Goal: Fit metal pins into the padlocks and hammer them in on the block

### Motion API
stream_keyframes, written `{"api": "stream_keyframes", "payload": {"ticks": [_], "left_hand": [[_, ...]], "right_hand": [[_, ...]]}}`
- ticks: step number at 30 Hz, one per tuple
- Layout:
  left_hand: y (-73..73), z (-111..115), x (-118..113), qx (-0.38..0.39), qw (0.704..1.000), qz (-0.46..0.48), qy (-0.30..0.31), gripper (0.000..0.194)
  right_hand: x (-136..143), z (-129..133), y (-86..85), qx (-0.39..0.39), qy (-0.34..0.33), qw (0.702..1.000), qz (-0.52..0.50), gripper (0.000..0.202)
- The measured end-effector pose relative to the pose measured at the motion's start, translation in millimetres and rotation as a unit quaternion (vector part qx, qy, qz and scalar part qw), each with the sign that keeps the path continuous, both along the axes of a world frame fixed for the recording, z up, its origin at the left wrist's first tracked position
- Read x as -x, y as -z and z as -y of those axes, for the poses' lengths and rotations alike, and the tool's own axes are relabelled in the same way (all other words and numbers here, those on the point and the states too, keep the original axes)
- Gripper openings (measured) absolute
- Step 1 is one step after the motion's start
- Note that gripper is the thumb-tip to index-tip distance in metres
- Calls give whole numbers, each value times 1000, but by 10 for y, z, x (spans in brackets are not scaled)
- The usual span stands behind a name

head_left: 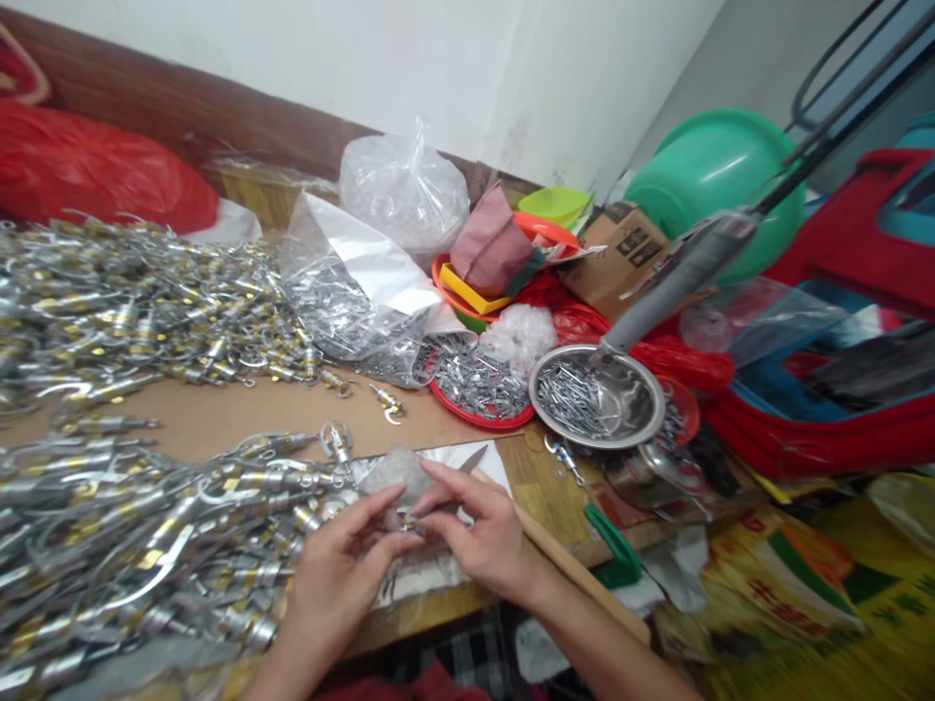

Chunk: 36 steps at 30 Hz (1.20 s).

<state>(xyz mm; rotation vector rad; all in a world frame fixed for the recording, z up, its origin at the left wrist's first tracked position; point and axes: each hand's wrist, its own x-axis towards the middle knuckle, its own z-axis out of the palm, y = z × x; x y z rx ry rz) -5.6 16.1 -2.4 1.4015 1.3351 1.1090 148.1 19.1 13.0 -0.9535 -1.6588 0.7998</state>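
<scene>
My left hand (pixel 343 560) and my right hand (pixel 478 531) meet over the near edge of the table. Between their fingertips is a small shiny metal part (pixel 410 526), mostly covered by the fingers. Thumb and fingers of both hands are pinched around it. Just behind the hands sits a pale grey lump (pixel 398 471) on a white sheet (pixel 498 469). A pointed blade (pixel 473 459) shows beyond my right fingers; its lower end is hidden. Under my right forearm runs a long wooden handle (pixel 584 570). Metal hook assemblies with brass-coloured fittings (pixel 168 516) are heaped beside my left hand.
Another hook pile (pixel 146 302) lies at the back left, near a clear bag of metal pieces (pixel 343 312). A red tray (pixel 482 419) and a steel bowl (pixel 650 428) hold small metal parts. A grey-handled tool (pixel 672 277) slants over the bowl. Green pliers-like grips (pixel 614 540) lie right.
</scene>
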Motion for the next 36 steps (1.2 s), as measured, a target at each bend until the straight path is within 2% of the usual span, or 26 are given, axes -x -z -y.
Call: {"api": "stream_keyframes", "payload": {"ticks": [5,8,11,13,16,20,22,26,28,31,34,36], "left_hand": [[0,-5,38,-68,995,-26,65,13],[-14,0,46,-48,996,-18,70,11],[-45,4,53,-18,998,2,55,8],[-70,1,62,-8,999,12,49,6],[-109,-12,78,-10,997,-12,72,9],[-159,-32,91,-44,989,-79,120,15],[-175,-34,94,-81,985,-100,117,14],[-183,-17,104,-136,982,-97,94,10],[-175,1,108,-113,985,-84,99,11],[-136,36,97,-30,993,-50,98,11],[-76,67,51,58,994,47,77,37],[-39,73,10,96,988,110,52,55]], "right_hand": [[13,23,60,-32,5,999,2,53],[6,55,67,-32,8,999,-22,53],[-55,106,42,-89,18,995,33,54],[-114,141,43,-150,20,983,109,53],[-190,175,81,-221,-11,955,200,35],[-228,176,72,-288,-38,923,251,24],[-227,168,26,-306,-38,916,256,24],[-208,165,-26,-288,-26,925,248,30],[-192,176,-1,-259,-16,938,231,33],[-153,207,56,-194,5,963,184,35],[-100,243,48,-124,38,983,129,26],[-87,237,-5,-74,37,989,125,19]]}}
